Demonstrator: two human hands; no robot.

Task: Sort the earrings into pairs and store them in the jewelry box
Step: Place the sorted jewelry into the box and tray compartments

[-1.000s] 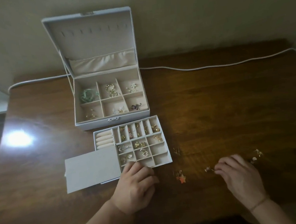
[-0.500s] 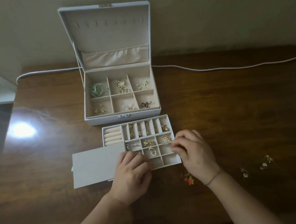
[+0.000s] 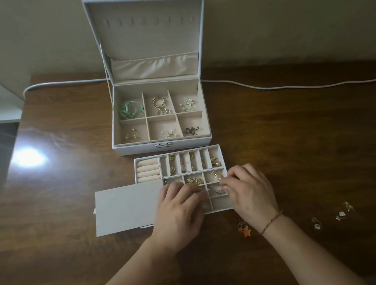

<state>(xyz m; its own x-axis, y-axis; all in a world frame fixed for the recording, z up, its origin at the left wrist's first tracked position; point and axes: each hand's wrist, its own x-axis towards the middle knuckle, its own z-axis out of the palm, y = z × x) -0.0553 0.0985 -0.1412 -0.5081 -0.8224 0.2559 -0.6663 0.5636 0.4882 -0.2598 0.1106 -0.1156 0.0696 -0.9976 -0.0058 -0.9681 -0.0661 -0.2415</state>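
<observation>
Earrings are distributed across three places: the jewelry box (image 3: pixel 159 142), the tray (image 3: pixel 220 205) standing just in front of it, and the bare wooden table (image 3: pixel 308 142). The box stands open with its lid (image 3: pixel 146 31) upright and shows six compartments in two rows of three, each holding jewelry: a green piece (image 3: pixel 128 109), gold rings (image 3: pixel 160 106) and a white flower pair (image 3: pixel 189 105) in the far row; a gold piece (image 3: pixel 132 135), a pale pair (image 3: pixel 170 133) and a dark purple pair (image 3: pixel 191 131) in the near row. The tray carries four cream ring rolls (image 3: pixel 148 171) at its left, a far row of six narrow slots, five of which show small gold items, and square cells below them. One flat grey cover (image 3: pixel 127 209) lies over the tray's near left part. Both hands are over the square cells. The left hand (image 3: pixel 180 212) lies palm down with its fingers lightly bent on the cells; whether it holds anything cannot be told. The right hand (image 3: pixel 251 193), with one thin bracelet (image 3: pixel 271 222) at the wrist, has its fingertips (image 3: pixel 226 181) drawn together over the right-hand cells; a small item appears to be pinched there, but it is too small to identify. On the table to the right of the tray lie an orange star pair (image 3: pixel 244 230), a clear pair (image 3: pixel 316 223) and two more small earrings (image 3: pixel 344 211). One white cable (image 3: pixel 291 85) runs along the far side of the table.
</observation>
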